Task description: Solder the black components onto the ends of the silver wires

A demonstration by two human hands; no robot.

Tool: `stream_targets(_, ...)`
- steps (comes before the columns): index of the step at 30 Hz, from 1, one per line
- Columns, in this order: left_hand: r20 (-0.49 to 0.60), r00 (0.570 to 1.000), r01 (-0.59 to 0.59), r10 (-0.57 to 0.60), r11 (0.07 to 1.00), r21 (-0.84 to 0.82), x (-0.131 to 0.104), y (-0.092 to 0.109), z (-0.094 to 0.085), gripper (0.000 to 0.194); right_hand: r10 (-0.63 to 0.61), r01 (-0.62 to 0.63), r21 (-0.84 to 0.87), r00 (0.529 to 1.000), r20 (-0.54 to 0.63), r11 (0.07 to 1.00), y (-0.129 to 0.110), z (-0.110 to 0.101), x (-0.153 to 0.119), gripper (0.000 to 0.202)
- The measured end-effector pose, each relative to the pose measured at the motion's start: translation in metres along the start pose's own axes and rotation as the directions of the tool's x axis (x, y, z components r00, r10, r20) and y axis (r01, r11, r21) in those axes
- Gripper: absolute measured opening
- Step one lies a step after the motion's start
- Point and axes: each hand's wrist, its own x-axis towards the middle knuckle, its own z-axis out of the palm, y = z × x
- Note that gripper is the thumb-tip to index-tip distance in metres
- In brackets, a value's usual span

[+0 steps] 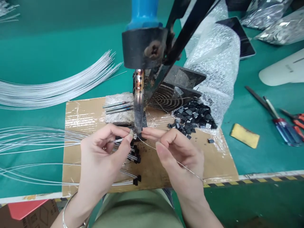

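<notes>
My left hand (104,155) is closed, thumb and fingertips pinching the end of a white cable just beside the soldering iron tip. Between my right hand's (180,155) thumb and fingers runs a thin solder wire (190,171), whose front end reaches the tip. The soldering iron (139,104), with a blue handle and perforated metal sleeve, is held upright by a black stand arm and points down between my hands. What exactly sits at the left fingertips is too small to make out. Cables with black ends (136,182) lie below and behind my left hand.
A bundle of white cables (71,85) curves at the left. Small black pieces (194,115) are heaped beside a black fan (166,96) and bubble wrap (213,60). A yellow sponge (245,135), screwdriver (285,129) and cardboard sheet (213,164) lie on the green mat.
</notes>
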Motion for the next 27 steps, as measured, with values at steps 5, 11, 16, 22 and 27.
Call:
stream_targets(5, -0.002, 1.000, -0.009, 0.009, 1.000, -0.003, 0.0010, 0.0008, -0.0006, 0.013, -0.001, 0.001, 0.009, 1.000, 0.008, 1.000, -0.0002, 0.0004, 0.0004, 0.023)
stream_targets(11, 0.011, 1.000, -0.018, 0.018, 1.000, -0.021, 0.0012, 0.0015, 0.0004, 0.013, -0.011, 0.011, 0.003, 1.000, 0.002, 1.000, -0.0017, 0.0002, -0.0007, 0.022)
stream_targets(16, 0.003, 1.000, -0.014, 0.015, 1.000, -0.022, 0.0003, 0.0027, 0.0006, 0.014, -0.019, 0.019, -0.012, 1.000, 0.009, 1.000, -0.0033, 0.0001, -0.0005, 0.022)
stream_targets(22, -0.013, 1.000, -0.009, 0.008, 1.000, -0.021, -0.0010, 0.0052, 0.0009, 0.013, -0.020, 0.020, -0.001, 1.000, 0.008, 1.000, -0.0024, 0.0003, 0.0005, 0.022)
stream_targets(27, -0.016, 1.000, -0.015, 0.015, 1.000, -0.023, -0.0006, 0.0053, 0.0006, 0.015, -0.024, 0.025, -0.007, 1.000, 0.011, 1.000, -0.0026, 0.0001, 0.0009, 0.022)
